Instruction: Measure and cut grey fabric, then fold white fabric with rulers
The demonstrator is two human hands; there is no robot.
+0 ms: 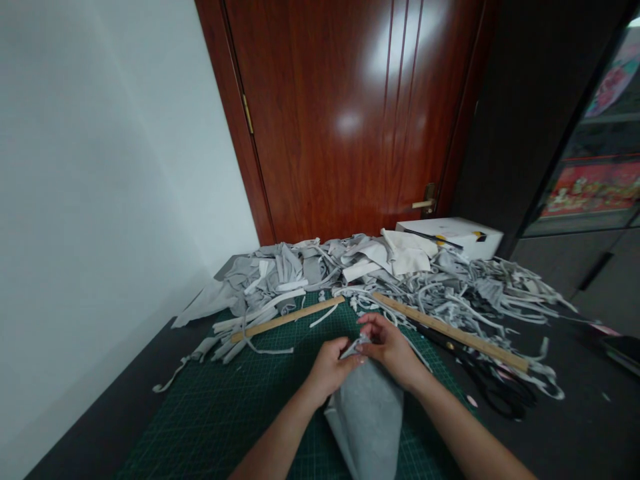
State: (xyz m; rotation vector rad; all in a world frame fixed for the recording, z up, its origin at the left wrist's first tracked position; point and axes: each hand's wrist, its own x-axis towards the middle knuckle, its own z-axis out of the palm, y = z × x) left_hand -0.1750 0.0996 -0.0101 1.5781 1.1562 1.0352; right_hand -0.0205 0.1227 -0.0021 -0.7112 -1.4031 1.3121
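A piece of grey fabric (367, 413) lies on the green cutting mat (220, 413) in front of me. My left hand (333, 367) and my right hand (393, 347) both pinch its top end, fingers closed on the cloth, almost touching each other. Just beyond my hands lie two wooden rulers: one (287, 319) to the left, a longer one (450, 331) to the right. Black scissors (487, 380) rest on the table right of my right wrist.
A heap of grey and white fabric strips and scraps (380, 273) covers the far side of the table. A white box (453, 235) stands behind it by the red-brown door (350, 113). A white wall runs along the left.
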